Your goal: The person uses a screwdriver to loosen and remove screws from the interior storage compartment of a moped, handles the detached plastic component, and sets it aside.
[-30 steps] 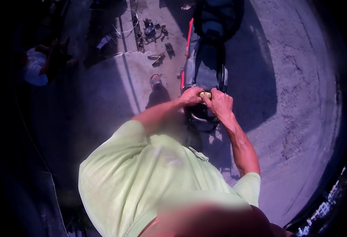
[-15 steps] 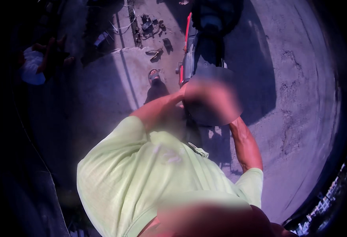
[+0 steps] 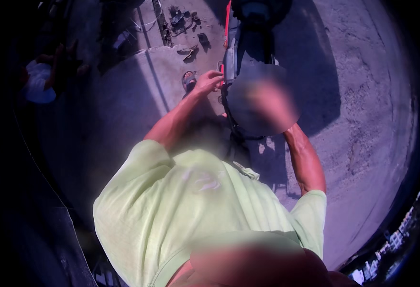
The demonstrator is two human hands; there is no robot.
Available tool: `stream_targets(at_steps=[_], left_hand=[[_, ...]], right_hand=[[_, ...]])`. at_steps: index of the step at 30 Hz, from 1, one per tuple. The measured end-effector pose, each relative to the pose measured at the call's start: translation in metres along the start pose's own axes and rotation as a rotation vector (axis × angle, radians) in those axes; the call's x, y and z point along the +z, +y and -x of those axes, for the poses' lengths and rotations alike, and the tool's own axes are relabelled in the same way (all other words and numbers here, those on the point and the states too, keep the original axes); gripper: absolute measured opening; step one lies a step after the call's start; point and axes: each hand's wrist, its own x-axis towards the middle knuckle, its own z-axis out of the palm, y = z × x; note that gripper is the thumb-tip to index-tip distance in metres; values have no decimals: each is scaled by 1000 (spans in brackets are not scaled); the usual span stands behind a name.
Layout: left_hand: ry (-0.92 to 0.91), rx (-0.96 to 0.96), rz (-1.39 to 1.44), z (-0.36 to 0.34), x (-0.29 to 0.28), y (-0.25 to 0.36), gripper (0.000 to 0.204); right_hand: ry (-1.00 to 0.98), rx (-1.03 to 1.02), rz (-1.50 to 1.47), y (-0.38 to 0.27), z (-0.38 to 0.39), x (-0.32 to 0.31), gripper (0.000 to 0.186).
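Note:
A dark motorcycle (image 3: 255,43) with red trim (image 3: 227,24) along its left side stands in front of me, with its tail end towards me. My left hand (image 3: 209,81) is at its left side, fingers stretched towards the red trim and thumb apart from them; whether the fingertips touch it I cannot tell. My right hand (image 3: 274,105) is over the near end of the motorcycle, inside a round blurred patch. Its fingers, and anything in them, are smeared out.
Several dark loose parts (image 3: 183,21) lie on the ground ahead to the left. My sandalled foot (image 3: 189,79) stands left of the motorcycle. Another person in a white shirt (image 3: 40,81) is low at the far left. Rough concrete (image 3: 368,95) extends to the right.
My left hand has come out from the near end of the motorcycle and moved forward and left, to the red trim. My right hand has shifted slightly forward.

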Motion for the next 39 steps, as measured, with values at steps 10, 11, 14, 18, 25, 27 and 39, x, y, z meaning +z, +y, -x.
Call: stream_targets(at_steps=[10, 11, 14, 18, 25, 27, 39], left_hand=[[68, 34, -132, 54, -2, -22, 38], [18, 170, -276, 55, 13, -7, 41], [-161, 421, -360, 40, 48, -4, 41], [-334, 624, -426, 18, 88, -10, 40], [-359, 523, -392, 17, 94, 1, 35], [-343, 490, -420, 22, 91, 4, 34], [-309, 502, -347, 36, 104, 17, 29]], right_hand=[[-92, -126, 131, -34, -14, 17, 28], [1, -276, 12, -43, -6, -15, 32], [103, -327, -105, -31, 1, -8, 28], [122, -347, -400, -9, 9, 26, 28], [-100, -25, 28, -22, -9, 1, 40], [-216, 53, 98, -28, -11, -9, 48], [186, -70, -30, 17, -22, 70, 43]])
